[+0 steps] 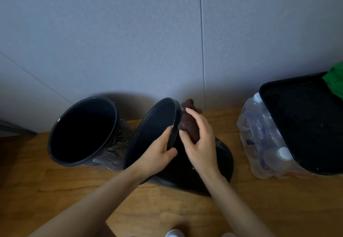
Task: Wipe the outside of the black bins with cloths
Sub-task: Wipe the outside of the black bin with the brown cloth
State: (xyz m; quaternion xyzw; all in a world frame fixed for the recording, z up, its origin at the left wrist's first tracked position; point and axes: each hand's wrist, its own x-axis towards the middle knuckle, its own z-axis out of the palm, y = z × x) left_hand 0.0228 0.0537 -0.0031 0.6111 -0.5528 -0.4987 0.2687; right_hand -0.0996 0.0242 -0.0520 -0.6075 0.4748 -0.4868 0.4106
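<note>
— While that person holds the middle bin point(220, 164) tilted on the floor, which hand does the wiping?

— The right hand point(200, 140). Its fingers curl round a brown cloth point(187, 119) pressed to the bin's outer wall, just under the rim at one o'clock. The left hand point(159, 155) grips the rim, fingers hooked inside.

— Much left?

— Most, I'd judge. No hand is on the round bin point(83, 130) at nine o'clock or the rectangular bin point(306, 125) at three o'clock; whether they're clean, I can't tell.

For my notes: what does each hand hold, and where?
Left hand: tilted black plastic bin, by its rim. Right hand: dark brown cloth, by its lower part.
</note>
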